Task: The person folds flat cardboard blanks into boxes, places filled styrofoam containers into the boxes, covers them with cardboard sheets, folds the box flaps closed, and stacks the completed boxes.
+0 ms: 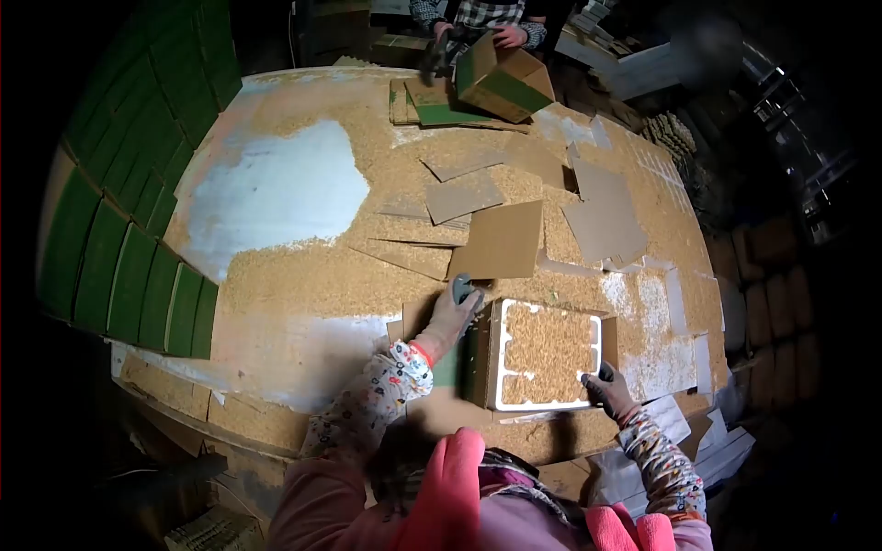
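A carton (482,354) stands with its flaps folded out in front of me. Inside it sits a white foam tray (499,367), its middle covered with tan, sawdust-like loose material (551,344). My right hand (608,386), in a dark-fingered glove, grips the tray's near right corner, thumb on the white rim. To the left of the carton, my gloved left hand (457,308) is closed at the lower left corner of a cardboard sheet (503,241); its fingertips overlap the sheet's edge. The grip itself is partly hidden.
Loose cardboard pieces (602,211) lie across the sawdust-strewn table (276,188). Green cartons (138,266) are stacked along the left edge. Across the table, a person's hands (508,37) hold an open green-and-brown carton (505,81). Pale foam pieces (726,455) lie at the lower right.
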`<state>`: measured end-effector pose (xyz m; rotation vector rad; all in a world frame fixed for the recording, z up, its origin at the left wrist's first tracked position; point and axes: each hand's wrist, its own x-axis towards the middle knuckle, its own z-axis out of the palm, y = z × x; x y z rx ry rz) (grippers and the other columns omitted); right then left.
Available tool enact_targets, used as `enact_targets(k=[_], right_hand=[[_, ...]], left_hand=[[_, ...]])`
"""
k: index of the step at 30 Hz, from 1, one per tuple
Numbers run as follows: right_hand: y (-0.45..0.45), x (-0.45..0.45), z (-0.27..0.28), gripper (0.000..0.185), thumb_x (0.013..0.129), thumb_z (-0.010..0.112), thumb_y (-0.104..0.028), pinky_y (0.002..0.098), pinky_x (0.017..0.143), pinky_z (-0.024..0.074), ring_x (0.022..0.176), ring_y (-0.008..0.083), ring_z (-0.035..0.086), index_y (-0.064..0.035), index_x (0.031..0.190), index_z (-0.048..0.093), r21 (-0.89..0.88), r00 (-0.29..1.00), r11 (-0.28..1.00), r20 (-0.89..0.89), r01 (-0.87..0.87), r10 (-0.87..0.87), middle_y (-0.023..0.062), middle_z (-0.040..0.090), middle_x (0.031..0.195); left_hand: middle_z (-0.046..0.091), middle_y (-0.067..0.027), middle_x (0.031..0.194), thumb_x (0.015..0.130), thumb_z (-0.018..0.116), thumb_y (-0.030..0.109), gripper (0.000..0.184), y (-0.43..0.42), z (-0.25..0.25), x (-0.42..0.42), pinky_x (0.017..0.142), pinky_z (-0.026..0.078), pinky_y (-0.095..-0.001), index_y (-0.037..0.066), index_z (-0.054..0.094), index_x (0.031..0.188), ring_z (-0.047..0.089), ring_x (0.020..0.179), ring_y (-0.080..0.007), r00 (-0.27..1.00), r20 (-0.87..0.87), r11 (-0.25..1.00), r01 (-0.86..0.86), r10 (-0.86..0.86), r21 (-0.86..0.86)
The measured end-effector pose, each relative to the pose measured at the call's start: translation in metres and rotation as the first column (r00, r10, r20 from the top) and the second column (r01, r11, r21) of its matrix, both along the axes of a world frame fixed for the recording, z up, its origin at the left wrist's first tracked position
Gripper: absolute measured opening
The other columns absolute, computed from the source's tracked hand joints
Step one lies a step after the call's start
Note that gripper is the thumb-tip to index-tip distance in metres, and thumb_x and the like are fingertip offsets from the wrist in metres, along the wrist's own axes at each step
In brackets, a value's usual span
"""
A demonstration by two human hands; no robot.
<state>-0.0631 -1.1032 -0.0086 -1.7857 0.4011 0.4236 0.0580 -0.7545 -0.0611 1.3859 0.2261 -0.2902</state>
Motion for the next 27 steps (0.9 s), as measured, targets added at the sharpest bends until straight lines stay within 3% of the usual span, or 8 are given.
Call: enact_targets(k=[2,3,5,11,15,19,24,27], right_hand=[[0.004,-0.002,-0.014,0.034,0.084,0.064,-0.010,0.0225,0.069,0.0466,0.077,0.0099,0.057,0.0009,0.115,0.055,-0.049,0.994,0.999,0.112,0.025,-0.019,0.0034,0.063,0.092],[0.005,-0.001,-0.014,0.035,0.083,0.065,-0.010,0.0233,0.074,0.0472,0.082,0.0110,0.058,0.0017,0.115,0.055,-0.050,0.986,0.997,0.157,0.058,-0.049,0.0050,0.063,0.097],[0.017,0.001,0.001,0.037,0.085,0.063,-0.009,0.0263,0.082,0.0471,0.091,0.0142,0.059,0.0057,0.118,0.053,-0.003,0.954,0.975,0.205,0.223,-0.217,0.0081,0.063,0.104],[0.022,-0.014,0.025,0.045,0.091,0.054,-0.008,0.0338,0.100,0.0404,0.113,0.0233,0.053,0.0068,0.132,0.040,0.389,0.774,0.854,0.397,0.346,-0.494,0.0169,0.051,0.126],[0.036,-0.013,0.072,0.048,0.088,0.056,-0.014,0.0362,0.101,0.0366,0.119,0.0285,0.048,0.0067,0.129,0.042,-0.206,0.594,0.883,0.799,0.421,-0.096,0.0197,0.050,0.127],[0.062,0.001,0.024,0.049,0.088,0.051,-0.033,0.0488,0.110,0.0196,0.129,0.0352,0.033,-0.0096,0.130,0.045,-0.835,0.703,0.529,0.283,-0.155,0.653,0.0187,0.042,0.134],[0.060,0.030,0.006,0.067,0.082,0.052,-0.047,0.0559,0.109,0.0179,0.138,0.0358,0.021,-0.0130,0.139,0.038,-0.780,0.797,0.409,-0.182,-0.474,0.577,0.0210,0.026,0.146],[0.058,0.031,-0.025,0.081,0.073,0.062,-0.046,0.0535,0.104,0.0304,0.134,0.0362,0.029,-0.0107,0.141,0.035,-0.790,0.715,0.244,-0.317,-0.562,0.623,0.0249,0.024,0.147]], left_hand=[[0.035,-0.0178,0.141,0.079,0.065,0.047,0.083,0.002,-0.012,0.026,0.111,0.020,-0.0435,0.008,0.027,0.142,0.028,0.134,-0.0315,0.959,0.178,0.621,-0.003,-0.221,0.784],[0.031,-0.0207,0.143,0.075,0.067,0.050,0.091,-0.001,-0.004,0.039,0.111,0.016,-0.0491,0.008,0.024,0.143,0.023,0.136,-0.0353,0.924,0.127,0.263,-0.029,-0.361,0.964],[0.032,-0.0197,0.141,0.082,0.060,0.045,0.077,-0.007,-0.018,0.071,0.109,0.018,-0.0516,0.009,0.027,0.142,0.028,0.132,-0.0380,0.821,0.089,0.089,-0.047,-0.564,0.995],[0.058,-0.0094,0.097,0.086,0.057,0.022,0.019,-0.039,0.087,0.066,0.077,0.049,-0.0377,0.009,0.061,0.099,0.058,0.095,-0.0264,0.348,0.526,0.288,-0.547,-0.776,0.787],[0.058,-0.0115,0.082,0.083,0.057,0.017,0.011,-0.086,0.102,-0.065,0.068,0.050,-0.0355,0.009,0.062,0.088,0.062,0.078,-0.0234,-0.046,0.067,0.074,-0.176,-0.997,0.982],[0.063,-0.0181,0.088,0.081,0.060,0.028,0.026,-0.121,0.005,-0.083,0.077,0.050,-0.0402,0.003,0.062,0.090,0.063,0.086,-0.0291,0.243,0.106,0.176,0.290,-0.964,0.941],[0.050,-0.0221,0.128,0.084,0.055,0.046,0.054,-0.113,0.071,-0.087,0.095,0.037,-0.0547,0.004,0.055,0.117,0.044,0.122,-0.0375,0.480,-0.301,-0.210,0.236,-0.824,0.949],[0.042,-0.0224,0.134,0.084,0.055,0.042,0.053,-0.114,0.042,-0.084,0.098,0.035,-0.0551,0.009,0.050,0.126,0.039,0.124,-0.0395,0.588,-0.211,-0.114,0.197,-0.781,0.974]])
